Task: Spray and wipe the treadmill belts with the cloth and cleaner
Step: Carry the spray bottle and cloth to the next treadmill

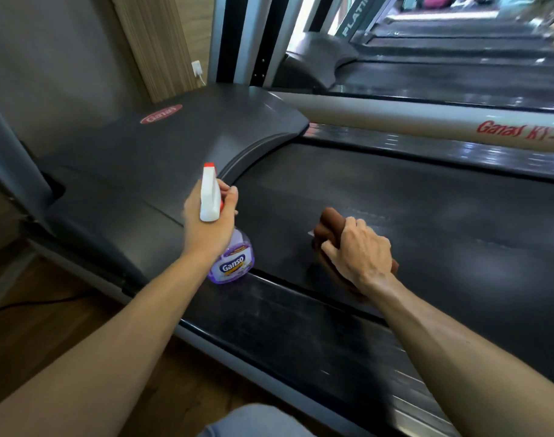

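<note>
Cloth (pixel 330 230) under right hand (pixel 360 253) on belt (pixel 426 222); left hand (pixel 206 228) grips cleaner (pixel 234 263).

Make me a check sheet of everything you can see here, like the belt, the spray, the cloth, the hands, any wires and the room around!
Surface: black treadmill belt, with faint streaks near the cloth.
Job's things: purple spray bottle with a white trigger head, held above the belt's near edge; brown cloth, bunched, pressed on the belt.
Clutter: nothing seen.
Grippers: left hand wrapped around the bottle's neck; right hand gripping the cloth.
Cables: white plug and cord at the wall; dark cable on the wood floor.
Surroundings: grey motor cover with a red logo, more treadmills beyond, wood-panelled wall.
</note>
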